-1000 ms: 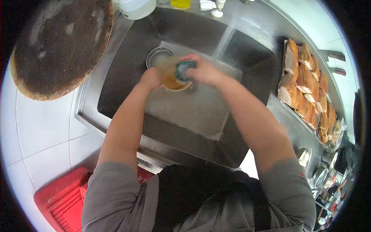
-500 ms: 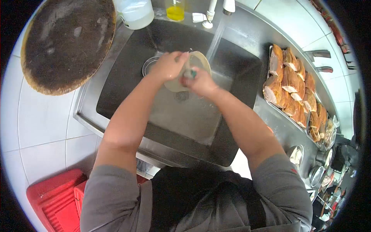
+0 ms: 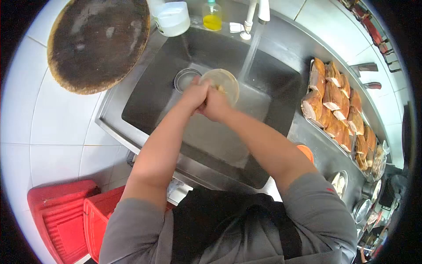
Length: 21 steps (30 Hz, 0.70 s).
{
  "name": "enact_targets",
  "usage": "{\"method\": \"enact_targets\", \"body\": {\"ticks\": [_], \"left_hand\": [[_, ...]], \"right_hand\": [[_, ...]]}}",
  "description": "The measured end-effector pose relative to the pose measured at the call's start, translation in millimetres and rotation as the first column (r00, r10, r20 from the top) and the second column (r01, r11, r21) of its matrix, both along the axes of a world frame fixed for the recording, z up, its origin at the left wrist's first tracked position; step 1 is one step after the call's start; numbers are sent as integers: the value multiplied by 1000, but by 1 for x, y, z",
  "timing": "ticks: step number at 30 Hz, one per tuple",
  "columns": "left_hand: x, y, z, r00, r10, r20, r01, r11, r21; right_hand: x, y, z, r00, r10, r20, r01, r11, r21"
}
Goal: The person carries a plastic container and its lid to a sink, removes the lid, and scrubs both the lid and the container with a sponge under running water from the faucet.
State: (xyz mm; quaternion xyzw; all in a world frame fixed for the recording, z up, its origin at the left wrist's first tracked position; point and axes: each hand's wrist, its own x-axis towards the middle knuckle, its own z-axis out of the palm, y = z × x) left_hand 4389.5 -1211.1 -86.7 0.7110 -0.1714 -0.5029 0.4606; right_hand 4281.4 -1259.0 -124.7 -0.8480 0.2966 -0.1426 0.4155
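Observation:
Over the sink (image 3: 211, 141), a round translucent plastic tub (image 3: 228, 83) is tipped so that its mouth faces me. My left hand (image 3: 195, 94) is closed at the tub's left edge. Close against it, my right hand (image 3: 216, 104) is also closed, at the tub's near side. Something small and yellowish shows by the right hand's fingers, too unclear to name. A round, shiny-rimmed piece (image 3: 188, 80) lies in the sink left of the tub. Water runs from the white faucet (image 3: 263, 13) into the sink behind the tub.
A large dark round board (image 3: 99, 44) stands at left. Behind the sink are a white plastic container (image 3: 172, 20) and a bottle of yellow liquid (image 3: 212, 20). Trays of browned meat pieces (image 3: 334, 97) fill the right counter, with knives (image 3: 367, 67) beyond. Red crates (image 3: 66, 215) sit lower left.
Both hands have come together at the tub's near side, and the tub's mouth has turned toward me. The right hand has drawn back from inside the tub. The view has shifted slightly.

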Motion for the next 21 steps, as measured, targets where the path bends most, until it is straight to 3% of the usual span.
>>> {"method": "enact_targets", "body": {"ticks": [2, 4, 5, 6, 7, 8, 9, 11, 12, 14, 15, 17, 19, 21], "left_hand": [[25, -10, -45, 869, -174, 463, 191, 981, 9], [35, -5, -42, 727, -330, 602, 289, 942, 168], [34, -3, -4, 735, -406, 543, 301, 913, 276], [32, 0, 18, 741, -476, 474, 316, 869, 380], [28, 2, 22, 668, -508, 544, 341, 859, 382], [22, 4, 26, 585, -529, 615, 366, 849, 382], [18, 2, 29, 492, -538, 684, 390, 839, 379], [13, -7, 3, 477, -374, 795, 303, 919, 251], [7, -10, 3, 464, -286, 838, 259, 949, 181], [-15, -10, 12, 870, -124, 478, 70, 989, 128], [-22, -10, 17, 972, -8, 233, -27, 989, 146], [-14, -13, -13, 875, -110, 472, 75, 993, 93], [-1, -10, -27, 699, -266, 664, 252, 960, 120], [17, -14, -17, 420, -436, 796, 460, 858, 227]], "right_hand": [[-4, 13, -3, 992, -59, 113, 64, 997, -44], [-20, 18, 1, 985, 160, -57, -168, 964, -207], [-32, 17, 2, 955, 256, -153, -289, 918, -270], [-47, 12, -2, 925, 329, -193, -380, 838, -392], [-62, 1, -5, 890, 388, -239, -456, 731, -508], [-68, -8, -6, 851, 434, -294, -517, 597, -613], [-65, -13, -9, 861, 395, -320, -507, 635, -582], [-54, -18, -14, 874, 311, -375, -475, 712, -518], [-48, -15, -8, 916, 245, -318, -384, 762, -521], [-36, -7, 1, 973, 109, -202, -200, 836, -512], [-36, -5, -4, 983, 84, -163, -155, 855, -494], [-37, -2, -23, 996, 28, -87, -65, 893, -445], [-56, 0, -18, 958, 148, -245, -249, 853, -458], [-72, -9, -12, 907, 234, -350, -391, 775, -497]]}}
